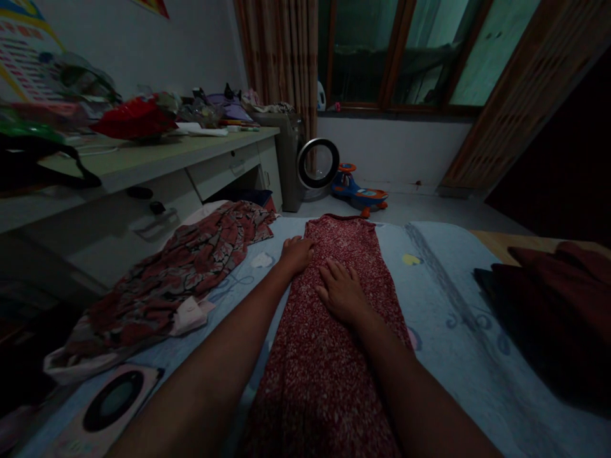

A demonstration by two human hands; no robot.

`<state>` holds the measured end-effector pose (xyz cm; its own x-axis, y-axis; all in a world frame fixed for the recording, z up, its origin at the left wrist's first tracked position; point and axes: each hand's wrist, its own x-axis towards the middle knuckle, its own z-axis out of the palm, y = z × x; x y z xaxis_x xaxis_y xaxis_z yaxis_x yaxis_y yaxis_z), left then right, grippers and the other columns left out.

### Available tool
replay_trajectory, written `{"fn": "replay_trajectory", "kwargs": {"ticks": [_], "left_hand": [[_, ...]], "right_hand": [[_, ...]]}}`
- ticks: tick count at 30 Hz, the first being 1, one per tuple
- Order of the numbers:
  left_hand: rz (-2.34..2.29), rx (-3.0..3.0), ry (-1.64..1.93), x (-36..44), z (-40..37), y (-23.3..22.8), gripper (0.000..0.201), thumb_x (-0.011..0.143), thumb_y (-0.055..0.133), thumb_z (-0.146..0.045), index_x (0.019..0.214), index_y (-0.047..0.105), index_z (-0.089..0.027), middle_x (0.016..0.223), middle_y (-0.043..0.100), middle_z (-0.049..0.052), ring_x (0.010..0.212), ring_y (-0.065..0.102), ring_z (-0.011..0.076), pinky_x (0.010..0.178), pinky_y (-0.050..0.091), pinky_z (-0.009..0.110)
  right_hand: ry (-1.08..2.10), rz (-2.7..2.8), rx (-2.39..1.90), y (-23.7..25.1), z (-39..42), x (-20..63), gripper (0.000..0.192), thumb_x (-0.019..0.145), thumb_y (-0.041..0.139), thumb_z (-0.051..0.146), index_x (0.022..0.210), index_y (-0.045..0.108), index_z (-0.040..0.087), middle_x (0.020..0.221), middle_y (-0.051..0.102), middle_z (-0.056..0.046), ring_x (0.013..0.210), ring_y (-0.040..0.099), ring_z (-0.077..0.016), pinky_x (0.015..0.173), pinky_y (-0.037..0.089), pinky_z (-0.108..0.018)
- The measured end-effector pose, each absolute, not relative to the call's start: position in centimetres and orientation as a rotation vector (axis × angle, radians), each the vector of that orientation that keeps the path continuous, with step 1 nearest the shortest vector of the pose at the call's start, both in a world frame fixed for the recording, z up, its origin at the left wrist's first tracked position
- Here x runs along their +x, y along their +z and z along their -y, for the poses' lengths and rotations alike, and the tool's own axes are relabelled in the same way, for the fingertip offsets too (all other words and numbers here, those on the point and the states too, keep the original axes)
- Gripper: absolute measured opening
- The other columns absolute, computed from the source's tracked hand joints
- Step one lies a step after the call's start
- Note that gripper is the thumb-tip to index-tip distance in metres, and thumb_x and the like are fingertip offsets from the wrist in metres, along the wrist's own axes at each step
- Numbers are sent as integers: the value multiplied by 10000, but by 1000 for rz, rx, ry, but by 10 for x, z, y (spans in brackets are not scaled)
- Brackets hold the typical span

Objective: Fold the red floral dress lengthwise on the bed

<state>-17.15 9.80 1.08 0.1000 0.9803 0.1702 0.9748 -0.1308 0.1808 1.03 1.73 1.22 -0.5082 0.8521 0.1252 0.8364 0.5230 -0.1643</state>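
A long red speckled garment [334, 343] lies lengthwise down the middle of a pale blue bedsheet [443, 305]. My left hand [296, 253] rests on the garment's left edge near its far end, fingers curled over the fabric edge. My right hand [341, 291] lies flat on the middle of the garment, fingers spread and pointing away from me. Both forearms reach out over the cloth.
A red and grey patterned garment [181, 273] lies crumpled at the left of the bed. Dark red cloth [554, 292] is piled at the right. A cluttered desk [143, 159] stands on the left; a ring fan [318, 163] and a toy car [358, 189] sit on the floor beyond.
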Motion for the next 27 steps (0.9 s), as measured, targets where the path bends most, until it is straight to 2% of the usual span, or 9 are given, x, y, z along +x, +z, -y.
{"fn": "replay_trajectory", "kwargs": {"ticks": [6,12,19,24,27], "left_hand": [[-2020,2382,284,-174,-125,18,390,953,476,-334,1335,538,-289,1427,560,56,1336,438,275,1101,306,446],[-2028,2476,335,-169,-137,23,315,951,470,-326,1230,600,-259,1462,510,69,1326,427,274,1104,296,442],[-1991,2463,240,-169,-145,24,298,952,468,-310,1210,602,-244,1367,589,86,1280,499,265,1115,290,476],[-1978,2469,263,-161,-147,24,314,963,422,-269,1227,583,-216,1419,544,108,1342,456,254,1135,280,473],[-1937,2468,226,-155,-148,19,347,972,425,-313,1281,545,-213,1446,525,108,1360,446,254,1127,313,470]], "right_hand": [[135,2559,-1443,10,-18,10,548,1004,386,498,1477,430,224,1603,328,-113,1467,280,-287,1179,183,-538],[138,2563,-1450,10,-19,9,547,1004,382,499,1476,429,226,1604,328,-109,1467,281,-291,1179,187,-544],[163,2556,-1458,9,-19,9,562,999,389,514,1480,431,226,1612,310,-108,1479,260,-287,1190,167,-537],[166,2563,-1468,8,-20,9,567,998,385,515,1485,423,228,1618,295,-106,1483,250,-289,1187,172,-547],[172,2558,-1467,9,-19,8,567,1000,385,509,1487,421,221,1616,298,-111,1481,254,-296,1185,175,-554]]}}
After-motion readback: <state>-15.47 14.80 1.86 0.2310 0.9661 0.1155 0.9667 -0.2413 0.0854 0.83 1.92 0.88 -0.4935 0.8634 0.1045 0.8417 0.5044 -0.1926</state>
